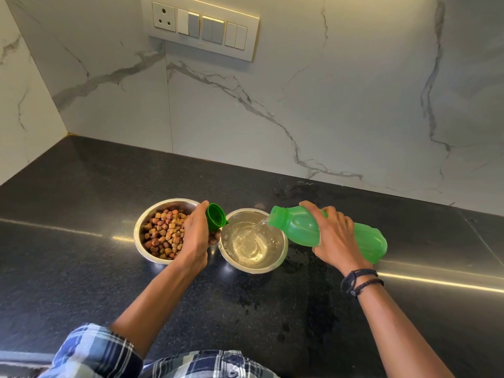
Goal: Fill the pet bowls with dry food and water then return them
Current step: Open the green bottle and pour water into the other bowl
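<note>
Two steel bowls stand side by side on the black counter. The left bowl is filled with brown dry kibble. The right bowl holds clear water. My right hand grips a green plastic bottle, tipped almost flat with its mouth over the right bowl's rim; a thin stream of water runs from it into the bowl. My left hand holds the dark green bottle cap between the two bowls, above their near rims.
The black granite counter runs back to a white marble wall with a switch and socket panel. Wet patches lie on the counter in front of and right of the water bowl. A corner wall closes the left side.
</note>
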